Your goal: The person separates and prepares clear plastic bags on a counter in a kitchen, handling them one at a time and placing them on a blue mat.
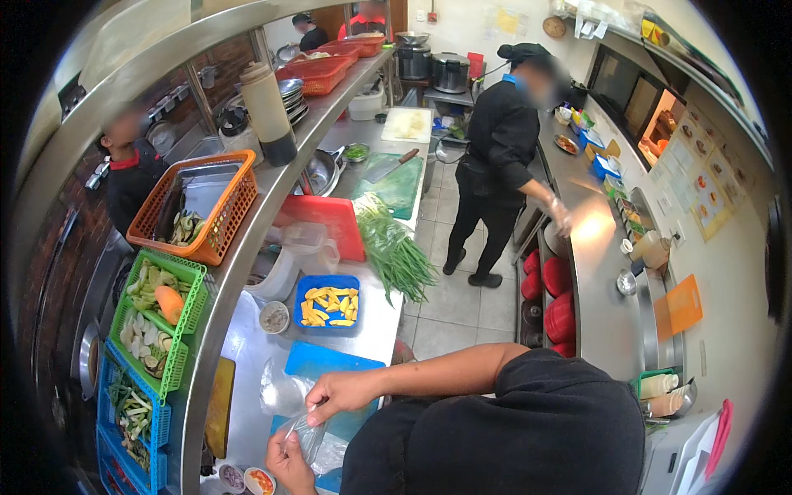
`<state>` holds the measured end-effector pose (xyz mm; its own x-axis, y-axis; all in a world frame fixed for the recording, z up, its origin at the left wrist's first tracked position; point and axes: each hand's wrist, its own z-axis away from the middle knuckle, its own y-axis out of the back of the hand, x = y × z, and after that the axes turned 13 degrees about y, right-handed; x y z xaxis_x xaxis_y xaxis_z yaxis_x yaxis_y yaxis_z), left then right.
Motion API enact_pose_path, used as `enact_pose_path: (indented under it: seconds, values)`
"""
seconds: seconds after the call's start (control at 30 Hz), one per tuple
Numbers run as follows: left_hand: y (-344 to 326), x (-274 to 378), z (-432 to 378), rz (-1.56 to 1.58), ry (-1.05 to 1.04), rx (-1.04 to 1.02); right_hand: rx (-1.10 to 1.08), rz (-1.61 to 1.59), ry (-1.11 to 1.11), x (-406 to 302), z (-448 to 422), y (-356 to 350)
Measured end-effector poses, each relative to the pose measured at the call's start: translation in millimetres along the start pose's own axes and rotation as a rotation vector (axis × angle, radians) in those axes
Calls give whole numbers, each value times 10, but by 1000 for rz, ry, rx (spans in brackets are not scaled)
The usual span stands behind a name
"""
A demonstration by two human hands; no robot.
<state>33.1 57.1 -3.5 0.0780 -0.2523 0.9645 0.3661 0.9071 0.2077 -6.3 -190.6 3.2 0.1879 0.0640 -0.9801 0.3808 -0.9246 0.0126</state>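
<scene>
My right hand point(339, 396) pinches the edge of a clear plastic bag point(311, 433) between thumb and fingers. Lower down, my left hand point(289, 461) grips the same thin bag, so it stretches between the two. Below them lies a blue cutting board point(334, 357), partly covered by my hands and the plastic. Another crumpled piece of clear plastic point(281, 390) rests at the board's left edge. Beyond the board stands a blue tub point(327, 279) with cut yellow pieces point(334, 303), beside a small round container point(274, 317) of greyish contents.
An overhead steel shelf point(247, 247) carries an orange basket point(232, 198) and green vegetable baskets point(197, 291). Spring onions point(396, 253) overhang the counter near a red board point(328, 226). A knife point(391, 166) lies farther off. A gloved co-worker point(501, 142) stands at the opposite counter.
</scene>
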Motion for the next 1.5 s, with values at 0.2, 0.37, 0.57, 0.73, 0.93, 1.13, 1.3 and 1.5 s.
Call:
enact_pose_path:
  seconds: [0.2, 0.37, 0.57, 0.73, 0.93, 1.13, 1.3, 1.5]
  values:
    - [4, -93, -12, 38, -128, 34, 56, -123, -14, 112, -20, -7]
    - [14, -165, 27, -49, -65, 60, 27, -110, -69, 143, 4, 32]
    - [2, -129, 178, -49, 28, 128, 93, -235, -25, 134, -115, -158]
    - [34, -114, 209, -98, -32, 167, -67, -68, -24, 209, -222, -83]
    - [102, -184, 293, -25, 14, 195, -101, -71, -78, 222, -268, -163]
    - [103, -150, 316, -25, -3, 255, -88, -190, -185, 351, -343, -152]
    - [179, -302, 308, 64, 21, 250, -129, -152, -24, 221, -366, -166]
    - [136, -394, 287, 105, 77, 245, -126, -54, -82, 288, -320, -151]
